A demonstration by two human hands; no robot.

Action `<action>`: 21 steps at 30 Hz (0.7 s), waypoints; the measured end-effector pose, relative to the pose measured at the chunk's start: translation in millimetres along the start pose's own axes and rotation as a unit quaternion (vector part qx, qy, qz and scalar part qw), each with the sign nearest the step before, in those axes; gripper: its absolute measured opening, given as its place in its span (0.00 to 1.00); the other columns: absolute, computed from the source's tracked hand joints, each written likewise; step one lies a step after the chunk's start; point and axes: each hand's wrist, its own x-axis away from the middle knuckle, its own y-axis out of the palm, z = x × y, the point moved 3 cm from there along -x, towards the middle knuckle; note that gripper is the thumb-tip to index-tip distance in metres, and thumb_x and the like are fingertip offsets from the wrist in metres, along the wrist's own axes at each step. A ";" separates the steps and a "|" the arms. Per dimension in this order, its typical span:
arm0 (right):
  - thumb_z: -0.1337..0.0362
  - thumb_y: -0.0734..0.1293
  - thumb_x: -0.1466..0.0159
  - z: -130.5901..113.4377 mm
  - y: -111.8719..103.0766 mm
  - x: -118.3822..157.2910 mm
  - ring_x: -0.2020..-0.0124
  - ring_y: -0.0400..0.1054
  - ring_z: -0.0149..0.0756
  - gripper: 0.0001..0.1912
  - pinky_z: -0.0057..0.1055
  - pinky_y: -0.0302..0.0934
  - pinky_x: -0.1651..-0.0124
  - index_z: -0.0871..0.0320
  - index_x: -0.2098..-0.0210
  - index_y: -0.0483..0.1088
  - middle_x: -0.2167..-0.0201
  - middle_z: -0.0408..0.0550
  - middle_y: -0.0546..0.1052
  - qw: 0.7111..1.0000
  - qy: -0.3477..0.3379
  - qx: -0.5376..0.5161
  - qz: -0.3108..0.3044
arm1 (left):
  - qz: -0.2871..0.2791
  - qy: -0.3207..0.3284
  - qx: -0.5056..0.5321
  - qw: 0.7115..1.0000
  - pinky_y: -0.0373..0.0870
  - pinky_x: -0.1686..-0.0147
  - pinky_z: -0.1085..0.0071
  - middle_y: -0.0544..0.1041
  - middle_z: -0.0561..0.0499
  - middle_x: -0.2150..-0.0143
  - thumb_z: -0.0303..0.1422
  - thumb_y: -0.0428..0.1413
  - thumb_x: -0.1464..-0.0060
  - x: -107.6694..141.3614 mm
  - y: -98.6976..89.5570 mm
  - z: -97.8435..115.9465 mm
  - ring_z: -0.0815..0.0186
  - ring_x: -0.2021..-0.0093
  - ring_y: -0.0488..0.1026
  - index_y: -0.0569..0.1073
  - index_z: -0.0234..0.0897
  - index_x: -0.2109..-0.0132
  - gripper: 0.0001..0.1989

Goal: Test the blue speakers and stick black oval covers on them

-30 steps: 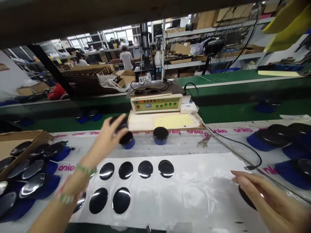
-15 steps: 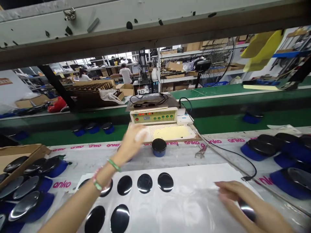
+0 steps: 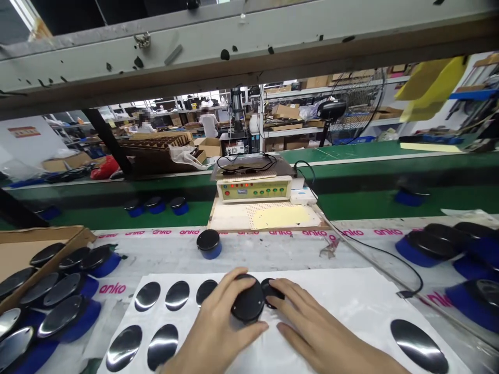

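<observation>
My left hand (image 3: 220,317) grips a round black-topped container (image 3: 248,300) over the white sheet (image 3: 331,296). Its glossy top is tilted toward me, and its lower part is hidden. Close on its right, my right hand (image 3: 302,317) has its fingers apart, the fingertips at a black oval disc (image 3: 270,292) on the sheet. Other glossy black discs (image 3: 147,296) lie in rows on the left half, some partly covered by my left hand. One larger disc (image 3: 419,344) lies at the right. A blue container with a black lid (image 3: 209,244) stands behind the sheet.
Blue containers with black lids crowd the left (image 3: 70,306) and right (image 3: 424,246) sides. Beyond the bench's back edge sits a control box (image 3: 255,189) with lit buttons. Its cable (image 3: 374,249) crosses the right side. A beam (image 3: 249,52) spans overhead; two people are far back.
My left hand has come back toward me with the container that stood behind the sheet. My right hand has moved left to the middle, uncovering the disc at the right.
</observation>
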 end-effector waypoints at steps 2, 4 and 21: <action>0.62 0.59 0.31 1.3 -0.6 -5.1 0.38 0.57 0.49 0.18 0.50 0.59 0.40 0.52 0.44 0.67 0.40 0.54 0.66 0.999 0.001 -0.026 0.026 | 0.051 -0.029 -0.006 0.998 0.67 0.42 0.54 0.64 0.46 0.36 0.32 0.59 0.47 21.3 7.4 -15.8 0.53 0.39 0.66 0.69 0.49 0.44 0.22; 0.63 0.61 0.33 2.0 -2.8 -14.2 0.43 0.61 0.48 0.15 0.49 0.61 0.43 0.53 0.47 0.68 0.46 0.54 0.69 0.997 0.014 -0.057 0.047 | 0.091 -0.045 -0.011 0.995 0.67 0.42 0.52 0.63 0.46 0.36 0.30 0.58 0.46 31.5 13.1 -26.7 0.51 0.38 0.65 0.70 0.50 0.44 0.22; 0.74 0.71 0.46 -4.8 -33.3 -70.7 0.60 0.67 0.38 0.17 0.30 0.62 0.61 0.54 0.60 0.68 0.61 0.44 0.68 0.986 -0.038 -0.039 -0.155 | 0.059 -0.001 0.016 0.998 0.67 0.41 0.62 0.67 0.44 0.37 0.28 0.58 0.46 33.8 5.1 -31.1 0.58 0.39 0.68 0.70 0.44 0.46 0.20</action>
